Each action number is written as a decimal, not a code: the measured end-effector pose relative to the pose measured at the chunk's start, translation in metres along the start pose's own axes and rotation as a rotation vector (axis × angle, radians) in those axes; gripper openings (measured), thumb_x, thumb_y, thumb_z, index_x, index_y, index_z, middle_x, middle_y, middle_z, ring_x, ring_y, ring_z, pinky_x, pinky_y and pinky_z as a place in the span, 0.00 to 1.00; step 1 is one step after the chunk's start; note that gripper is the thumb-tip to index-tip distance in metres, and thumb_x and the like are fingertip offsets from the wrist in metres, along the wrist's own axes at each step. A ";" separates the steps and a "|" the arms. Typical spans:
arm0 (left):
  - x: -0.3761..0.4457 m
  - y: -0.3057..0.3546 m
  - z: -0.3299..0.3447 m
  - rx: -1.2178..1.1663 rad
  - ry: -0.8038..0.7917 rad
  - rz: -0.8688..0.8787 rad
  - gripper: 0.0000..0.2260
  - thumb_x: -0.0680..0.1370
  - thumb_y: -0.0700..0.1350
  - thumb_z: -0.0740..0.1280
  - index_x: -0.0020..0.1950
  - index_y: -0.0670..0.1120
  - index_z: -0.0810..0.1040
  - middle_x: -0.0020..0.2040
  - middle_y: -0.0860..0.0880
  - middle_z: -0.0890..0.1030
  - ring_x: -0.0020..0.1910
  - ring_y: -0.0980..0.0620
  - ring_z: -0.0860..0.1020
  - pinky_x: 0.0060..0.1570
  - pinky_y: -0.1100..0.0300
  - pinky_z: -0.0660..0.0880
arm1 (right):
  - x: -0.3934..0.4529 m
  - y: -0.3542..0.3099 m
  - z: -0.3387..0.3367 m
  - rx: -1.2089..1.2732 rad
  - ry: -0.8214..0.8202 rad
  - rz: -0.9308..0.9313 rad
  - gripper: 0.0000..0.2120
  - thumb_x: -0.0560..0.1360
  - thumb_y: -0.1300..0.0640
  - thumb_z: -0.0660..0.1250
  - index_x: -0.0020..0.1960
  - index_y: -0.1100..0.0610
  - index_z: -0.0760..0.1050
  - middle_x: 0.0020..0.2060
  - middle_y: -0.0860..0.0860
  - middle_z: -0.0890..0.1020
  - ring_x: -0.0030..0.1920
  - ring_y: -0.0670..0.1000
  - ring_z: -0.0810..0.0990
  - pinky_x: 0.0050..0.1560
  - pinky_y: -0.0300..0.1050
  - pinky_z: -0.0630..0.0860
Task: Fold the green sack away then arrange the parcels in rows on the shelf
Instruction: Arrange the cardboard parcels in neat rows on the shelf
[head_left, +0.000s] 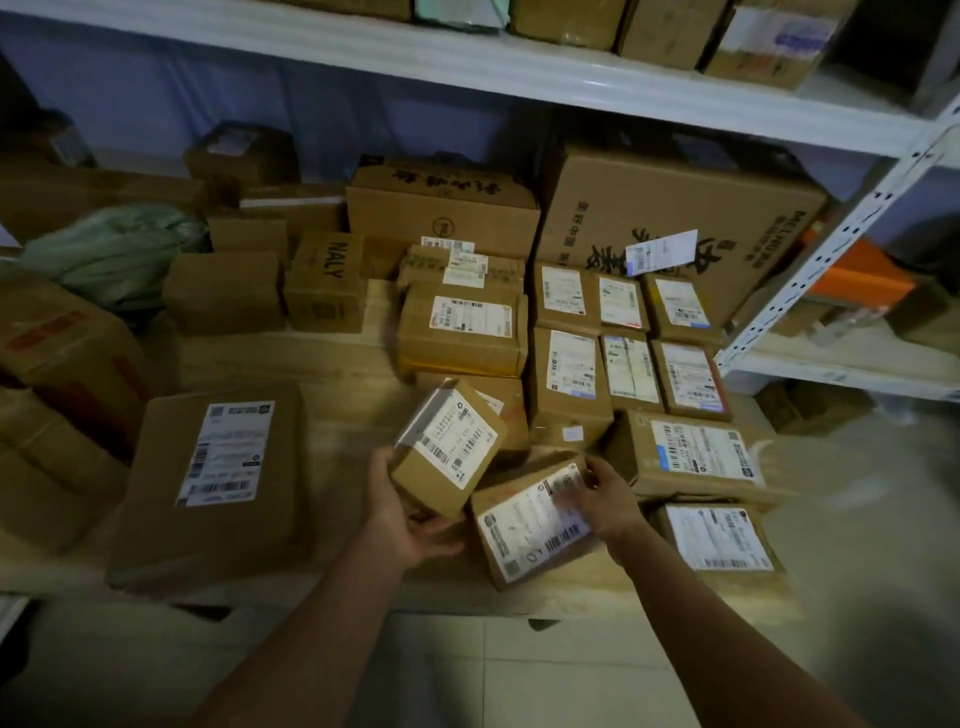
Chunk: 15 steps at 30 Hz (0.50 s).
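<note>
Sack's done, now sorting parcels into rows
Green sack (111, 254) sits bundled back-left on the shelf (322, 358). Left hand (410, 512) holds a small parcel (449, 447) lifted, right hand (605, 496) grips a tilted parcel (532, 519) (blurry); next, slot both beside the tidy rows.

Your green sack (117, 254) lies crumpled at the shelf's (337, 364) back left, among cartons. Small labelled parcels (628, 332) sit in two neat rows of three at right. Your left hand (410, 512) grips a small box (449, 447), tilted, off the shelf. Your right hand (602, 493) holds a labelled box (532, 525), skewed, at the front edge.
</note>
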<state>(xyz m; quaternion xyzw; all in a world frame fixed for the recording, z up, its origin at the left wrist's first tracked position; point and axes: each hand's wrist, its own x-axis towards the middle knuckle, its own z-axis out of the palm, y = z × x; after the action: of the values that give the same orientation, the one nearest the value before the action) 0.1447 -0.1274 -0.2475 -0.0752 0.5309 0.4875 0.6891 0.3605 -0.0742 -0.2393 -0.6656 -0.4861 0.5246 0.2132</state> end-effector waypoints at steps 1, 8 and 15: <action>0.002 -0.007 0.001 0.012 0.010 -0.026 0.29 0.73 0.66 0.57 0.60 0.46 0.78 0.57 0.37 0.77 0.55 0.34 0.77 0.49 0.35 0.70 | 0.004 0.002 -0.002 -0.134 0.027 -0.046 0.12 0.73 0.62 0.69 0.49 0.48 0.72 0.49 0.51 0.81 0.51 0.54 0.82 0.54 0.55 0.79; 0.011 -0.042 0.019 -0.022 0.135 0.076 0.30 0.73 0.68 0.54 0.52 0.44 0.79 0.45 0.41 0.80 0.43 0.43 0.79 0.51 0.51 0.76 | 0.007 0.024 0.006 -0.520 0.254 -0.118 0.30 0.71 0.43 0.69 0.70 0.48 0.64 0.66 0.54 0.67 0.62 0.57 0.73 0.59 0.55 0.76; 0.009 -0.061 0.038 0.040 0.055 0.036 0.30 0.73 0.69 0.56 0.52 0.44 0.79 0.51 0.38 0.80 0.50 0.40 0.78 0.53 0.47 0.75 | -0.007 0.025 0.009 -0.869 -0.004 -0.173 0.44 0.63 0.28 0.66 0.73 0.40 0.55 0.76 0.53 0.49 0.76 0.59 0.44 0.69 0.66 0.56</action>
<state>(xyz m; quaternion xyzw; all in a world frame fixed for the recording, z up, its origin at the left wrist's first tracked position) 0.2151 -0.1298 -0.2635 -0.0650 0.5607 0.4869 0.6666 0.3628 -0.0931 -0.2589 -0.6493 -0.7157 0.2533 -0.0443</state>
